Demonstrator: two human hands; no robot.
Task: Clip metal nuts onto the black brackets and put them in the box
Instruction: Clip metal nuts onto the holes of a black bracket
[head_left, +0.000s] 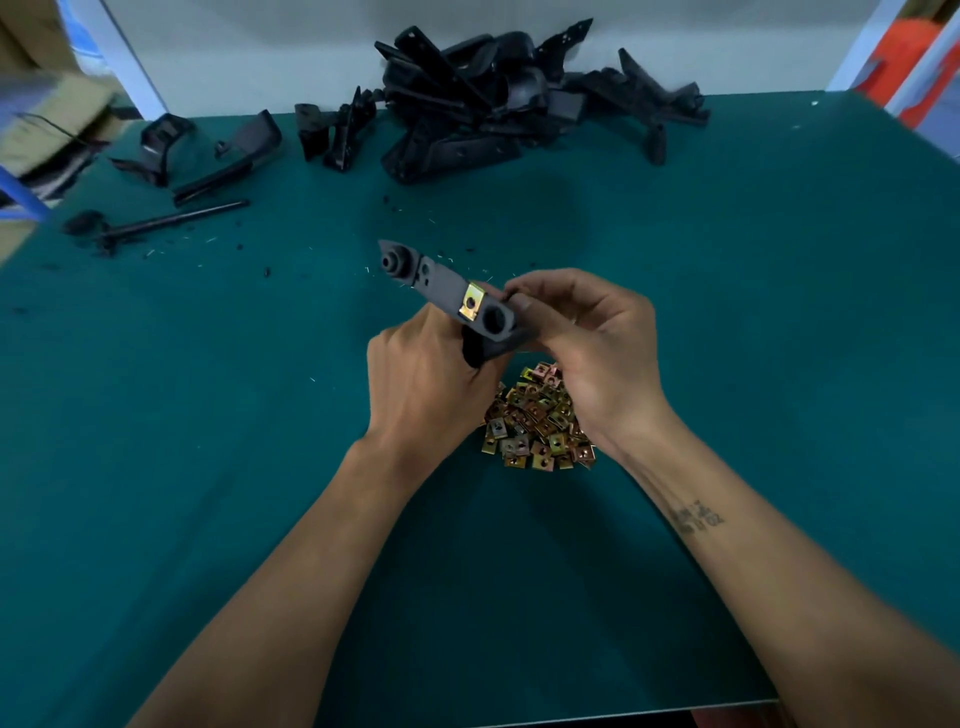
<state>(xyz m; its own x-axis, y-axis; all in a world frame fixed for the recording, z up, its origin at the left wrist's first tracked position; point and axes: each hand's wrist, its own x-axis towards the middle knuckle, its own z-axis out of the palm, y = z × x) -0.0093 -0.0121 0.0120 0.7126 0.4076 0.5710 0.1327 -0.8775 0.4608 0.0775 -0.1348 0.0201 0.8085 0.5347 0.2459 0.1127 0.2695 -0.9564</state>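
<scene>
While both hands grip it, a black plastic bracket (441, 291) sits mid-frame.
The left hand (421, 384) clasps its base; right hand (587, 338) pinches beside the brass-coloured metal clip nut (471, 302).

I read this as an assembly workshop bench: green work mat (753, 322), heap of black brackets (498, 98) at 12 o'clock, loose pile of metal clip nuts (535, 421) near centre, cardboard boxes (47, 109) at 10 o'clock.

We see a black bracket (441, 286) held tilted, a brass-coloured nut (471, 302) clipped on, above loose nuts (540, 421); more brackets (498, 98) lie heaped behind.
</scene>
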